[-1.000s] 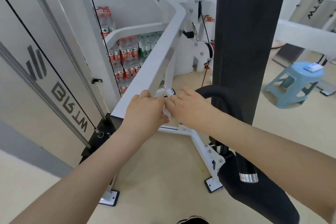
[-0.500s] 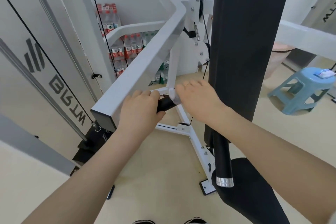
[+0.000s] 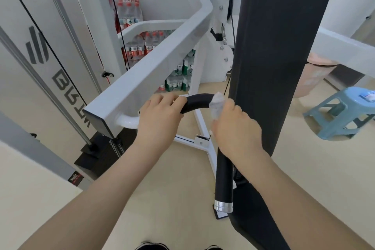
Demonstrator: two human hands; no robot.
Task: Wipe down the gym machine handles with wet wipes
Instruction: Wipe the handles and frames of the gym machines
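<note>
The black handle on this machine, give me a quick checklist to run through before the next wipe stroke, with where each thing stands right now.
1. Wet wipe in the right hand: ok, bunched in the fingers.
2. Wipe touching the black handle: ok, it sits against the bend.
3. Left hand steadying the handle: ok, gripping it near the white tube.
4. Lower handle section free to wipe: ok, nothing on it down to the metal cap.
5. Wipe damp enough: cannot tell.
6. Handle under the left hand cleaned: cannot tell, it is covered.
</note>
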